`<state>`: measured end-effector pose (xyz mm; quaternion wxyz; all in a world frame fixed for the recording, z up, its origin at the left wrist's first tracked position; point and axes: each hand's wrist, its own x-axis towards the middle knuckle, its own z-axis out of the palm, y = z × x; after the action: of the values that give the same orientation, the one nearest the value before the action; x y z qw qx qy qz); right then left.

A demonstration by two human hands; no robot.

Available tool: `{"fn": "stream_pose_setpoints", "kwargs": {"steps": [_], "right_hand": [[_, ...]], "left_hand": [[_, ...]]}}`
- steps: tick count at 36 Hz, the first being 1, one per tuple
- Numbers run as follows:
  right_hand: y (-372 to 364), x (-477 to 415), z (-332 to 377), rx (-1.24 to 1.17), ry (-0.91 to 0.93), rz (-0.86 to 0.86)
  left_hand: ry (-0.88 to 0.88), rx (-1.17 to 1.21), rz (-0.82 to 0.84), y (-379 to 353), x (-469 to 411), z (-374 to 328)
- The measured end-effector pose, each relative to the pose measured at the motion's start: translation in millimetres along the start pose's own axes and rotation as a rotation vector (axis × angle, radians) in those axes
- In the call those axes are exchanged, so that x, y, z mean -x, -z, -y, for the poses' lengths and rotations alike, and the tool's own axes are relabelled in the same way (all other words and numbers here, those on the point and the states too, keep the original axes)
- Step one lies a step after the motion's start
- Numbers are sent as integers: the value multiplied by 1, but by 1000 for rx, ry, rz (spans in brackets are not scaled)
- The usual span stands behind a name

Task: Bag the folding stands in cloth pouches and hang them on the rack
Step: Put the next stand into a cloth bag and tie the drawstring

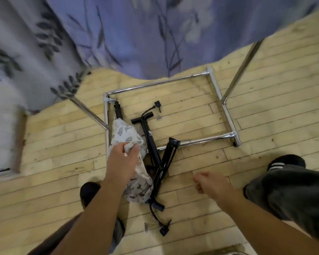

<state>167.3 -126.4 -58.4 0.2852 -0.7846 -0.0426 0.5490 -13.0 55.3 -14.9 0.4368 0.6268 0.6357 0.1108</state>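
Several black folding stands lie crossed on the wooden floor; one [151,138] has a T-shaped end and a thin cable, another [170,151] leans across the rack's front bar. A white cloth pouch [126,134] with a dark leaf print lies at their left, and a black stand end [117,110] pokes out beyond it. My left hand [122,161] pinches the pouch's cloth from above. My right hand [208,183] hovers to the right of the stands, fingers loosely curled, holding nothing. The chrome rack [155,83] shows its rectangular floor base and two slanting posts.
A blue-grey curtain [136,34] with a leaf pattern hangs behind the rack and touches the floor. My two dark shoes [285,161] stand on either side of the stands. A pale wall or furniture edge [4,137] sits at the left.
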Motion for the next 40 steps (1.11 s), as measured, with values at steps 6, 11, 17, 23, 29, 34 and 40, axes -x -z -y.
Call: {"fn": "stream_pose_setpoints", "kwargs": {"steps": [6, 11, 17, 23, 29, 34, 40], "right_hand": [[-10, 65, 8, -329, 9, 79], [-9, 112, -1, -513, -41, 179], [8, 157, -21, -663, -31, 434], [13, 180, -43, -595, -7, 283], [23, 203, -70, -473, 108, 205], [24, 227, -85, -202, 400, 204], [3, 245, -95, 426, 747, 292]], "left_hand": [[66, 187, 27, 27, 60, -13], [217, 361, 89, 35, 104, -5], [257, 418, 360, 39, 184, -6], [48, 200, 734, 33, 265, -13], [92, 208, 809, 18, 286, 16], [250, 402, 511, 10, 275, 29], [307, 654, 535, 14, 274, 30]]}}
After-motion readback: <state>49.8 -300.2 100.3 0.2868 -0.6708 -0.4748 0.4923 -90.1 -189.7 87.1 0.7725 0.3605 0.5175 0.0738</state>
